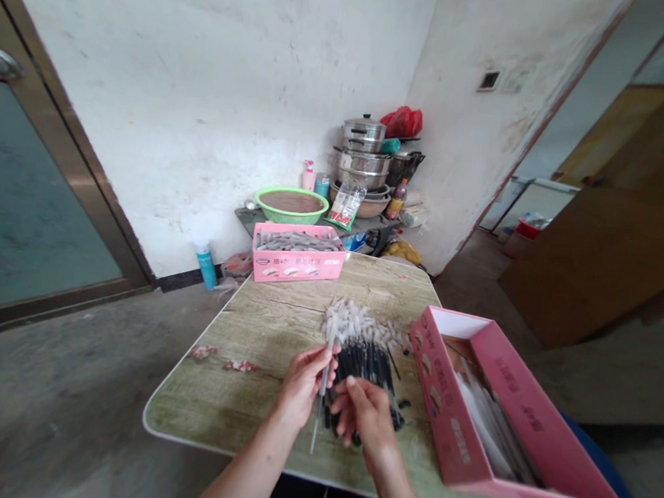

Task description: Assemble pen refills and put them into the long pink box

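My left hand [303, 375] is closed around a slim pen [324, 381] with a translucent grey barrel. The pen stands nearly upright in the view, its thin end pointing down toward me. To the right of it, my right hand [366, 417] hovers over the near part of a pile of black pen parts [369, 362], its fingers loosely curled and apart. Nothing shows in that hand, though its palm side is partly hidden. Behind the black parts lies a heap of small clear plastic pieces [354, 319].
A pink box full of grey pens [298, 265] stands at the table's far edge. On the right, a larger pink box [452, 401] holds long pale pieces. Beyond the wood-patterned table [205, 401] are a green basin [291, 215] and stacked pots [362, 162].
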### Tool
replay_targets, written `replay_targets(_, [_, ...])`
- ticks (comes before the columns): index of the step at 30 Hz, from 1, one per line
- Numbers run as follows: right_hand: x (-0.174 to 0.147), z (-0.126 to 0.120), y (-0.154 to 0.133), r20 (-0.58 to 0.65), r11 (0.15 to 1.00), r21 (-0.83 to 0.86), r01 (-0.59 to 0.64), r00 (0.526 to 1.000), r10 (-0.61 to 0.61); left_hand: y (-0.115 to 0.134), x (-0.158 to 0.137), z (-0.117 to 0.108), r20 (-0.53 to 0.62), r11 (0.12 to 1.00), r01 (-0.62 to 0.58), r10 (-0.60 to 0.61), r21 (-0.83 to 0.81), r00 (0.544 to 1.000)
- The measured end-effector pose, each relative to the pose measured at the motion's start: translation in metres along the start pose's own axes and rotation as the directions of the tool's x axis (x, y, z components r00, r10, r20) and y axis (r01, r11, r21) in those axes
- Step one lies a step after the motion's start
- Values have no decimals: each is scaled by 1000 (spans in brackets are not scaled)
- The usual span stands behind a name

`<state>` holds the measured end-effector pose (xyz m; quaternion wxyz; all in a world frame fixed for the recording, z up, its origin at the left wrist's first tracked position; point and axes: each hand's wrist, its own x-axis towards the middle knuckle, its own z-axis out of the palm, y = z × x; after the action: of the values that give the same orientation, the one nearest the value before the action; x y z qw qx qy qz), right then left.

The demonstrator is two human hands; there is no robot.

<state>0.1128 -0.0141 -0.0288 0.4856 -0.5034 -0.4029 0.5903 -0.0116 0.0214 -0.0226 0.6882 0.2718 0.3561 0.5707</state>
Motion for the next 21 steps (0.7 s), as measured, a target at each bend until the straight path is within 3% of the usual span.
replay_targets(3, [-16,12,11,122,996,4,-86,989,85,6,5,0,-49,999,-22,20,-27,999])
replay_targets(8, [-29,24,16,220,994,47,-96,972,83,8,7,-1,-71,999,-44,42,-30,997])
replay_targets(12, [-29,27,16,208,989,77,-123,972,105,7,5,-4,-61,998,-59,58,-17,996])
replay_targets(21, [-31,28,12,151,993,100,-56,988,40,6,-7,-10,-35,995,-17,21,98,999])
